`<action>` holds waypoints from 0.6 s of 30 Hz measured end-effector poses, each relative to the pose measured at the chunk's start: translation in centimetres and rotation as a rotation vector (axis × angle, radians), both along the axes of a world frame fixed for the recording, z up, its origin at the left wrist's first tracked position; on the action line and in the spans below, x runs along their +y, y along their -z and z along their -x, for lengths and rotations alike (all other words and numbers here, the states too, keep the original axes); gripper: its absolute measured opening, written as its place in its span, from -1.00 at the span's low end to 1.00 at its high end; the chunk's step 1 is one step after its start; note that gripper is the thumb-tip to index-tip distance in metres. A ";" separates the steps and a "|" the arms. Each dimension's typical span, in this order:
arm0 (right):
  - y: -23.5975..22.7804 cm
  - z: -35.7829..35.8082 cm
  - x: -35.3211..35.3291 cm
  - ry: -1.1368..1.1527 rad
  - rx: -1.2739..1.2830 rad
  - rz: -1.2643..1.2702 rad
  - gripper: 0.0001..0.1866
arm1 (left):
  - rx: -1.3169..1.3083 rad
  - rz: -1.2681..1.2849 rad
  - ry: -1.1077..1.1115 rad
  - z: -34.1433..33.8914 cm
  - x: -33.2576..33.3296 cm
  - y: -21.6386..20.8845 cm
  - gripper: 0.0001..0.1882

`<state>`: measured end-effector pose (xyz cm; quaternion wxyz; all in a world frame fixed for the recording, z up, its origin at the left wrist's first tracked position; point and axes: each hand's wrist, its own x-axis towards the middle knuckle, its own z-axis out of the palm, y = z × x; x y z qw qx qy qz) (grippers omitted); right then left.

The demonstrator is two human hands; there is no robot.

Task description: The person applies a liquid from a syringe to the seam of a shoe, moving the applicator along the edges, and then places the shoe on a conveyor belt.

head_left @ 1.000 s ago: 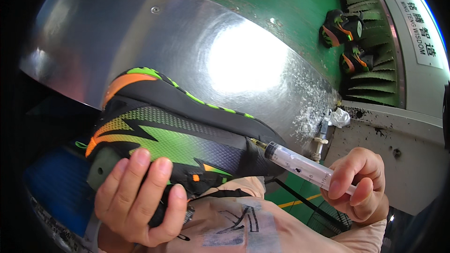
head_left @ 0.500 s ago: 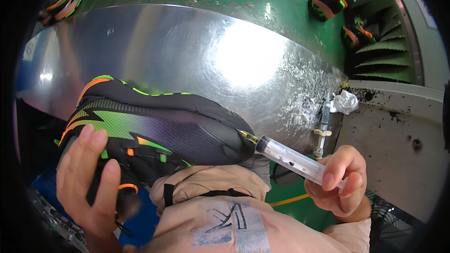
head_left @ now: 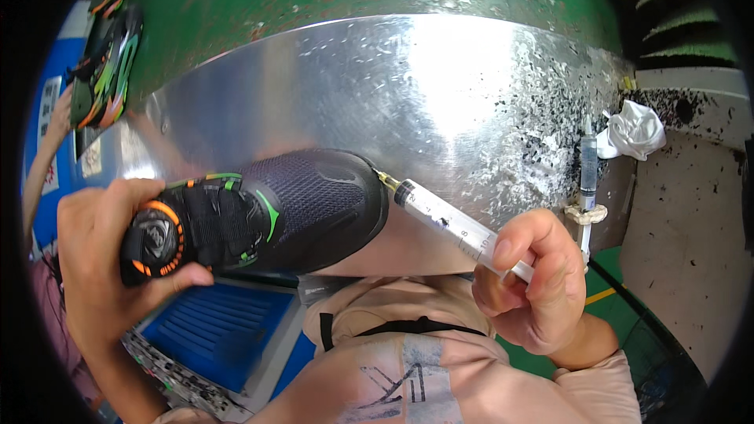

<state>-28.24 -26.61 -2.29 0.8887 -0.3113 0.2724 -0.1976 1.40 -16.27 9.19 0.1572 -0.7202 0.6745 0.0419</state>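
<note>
A dark sneaker point(head_left: 314, 200) with green and orange accents lies over the near edge of the metal worktop, toe to the right. My left hand point(head_left: 98, 255) grips it around the ankle and heel end, thumb below and fingers above. In my right hand point(head_left: 538, 279) is a clear syringe point(head_left: 448, 220), held at its plunger end with curled fingers. The syringe slants up to the left. Its yellowish tip meets the edge of the toe, where upper and sole join; whether it touches cannot be made out.
Dried white and black residue spots the right of the metal worktop point(head_left: 330, 110). A second syringe point(head_left: 588, 169) stands there beside a crumpled white cloth point(head_left: 635, 129). Beyond runs a green surface point(head_left: 236, 4). Another person's arm point(head_left: 51, 133) reaches toward shoes point(head_left: 110, 82) at the far left.
The sneaker has turned from showing its side to showing its top and strap. My left hand has shifted from its side to the ankle end. The syringe stays at the toe.
</note>
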 end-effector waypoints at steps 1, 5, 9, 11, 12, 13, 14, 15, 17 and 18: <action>0.2 0.2 0.0 -0.006 -0.018 -0.002 -0.44 | -0.041 -0.056 -0.065 0.8 0.1 -0.9 -0.23; 0.8 0.5 -0.2 0.065 -0.019 0.035 -0.46 | -0.022 -0.067 -0.206 2.0 -0.7 0.1 -0.21; 1.3 1.0 -0.3 0.056 -0.104 0.050 -0.48 | 0.028 -0.086 -0.301 4.0 -0.9 -0.8 -0.35; 1.8 1.1 -0.1 0.070 -0.147 0.074 -0.50 | 0.065 -0.081 -0.377 4.4 -0.7 -0.6 -0.29; 2.0 1.2 0.0 0.077 -0.164 0.084 -0.51 | 0.082 -0.079 -0.416 4.6 -0.7 -0.5 -0.26; 2.0 1.2 0.0 0.085 -0.171 0.094 -0.52 | 0.089 -0.077 -0.438 4.8 -0.8 -0.6 -0.26; 2.1 1.2 0.1 0.091 -0.173 0.106 -0.53 | 0.097 -0.075 -0.460 4.9 -0.9 -0.6 -0.27; 2.1 1.2 0.1 0.098 -0.174 0.116 -0.54 | 0.107 -0.072 -0.481 5.1 -1.0 -0.5 -0.28; 2.1 1.2 0.2 0.108 -0.165 0.139 -0.55 | 0.138 -0.067 -0.539 5.5 -1.0 -0.5 -0.32; 2.1 1.2 0.2 0.112 -0.158 0.150 -0.56 | 0.154 -0.064 -0.565 5.7 -1.1 -0.5 -0.34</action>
